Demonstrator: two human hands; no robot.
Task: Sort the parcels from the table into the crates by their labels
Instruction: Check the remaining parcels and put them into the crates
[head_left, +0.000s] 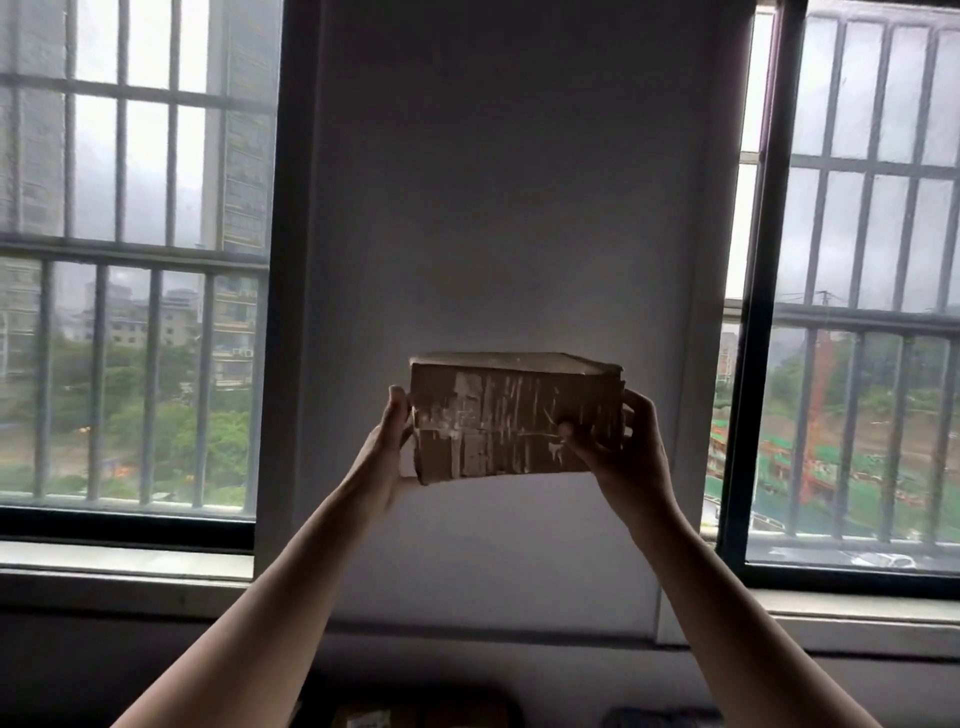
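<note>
A brown cardboard parcel (511, 418) with torn tape marks on its near face is held up high in front of the wall, between the two windows. My left hand (387, 449) grips its left end, thumb up along the side. My right hand (621, 449) grips its right end, thumb pressed on the near face and fingers behind. No label shows on the side facing me. Both arms stretch up from the bottom of the view.
A grey wall panel (509, 208) fills the middle, with barred windows left (135, 260) and right (857, 286). Sills run below them. At the bottom edge lie dim shapes, a brown parcel (415, 714) and a dark item (660, 719).
</note>
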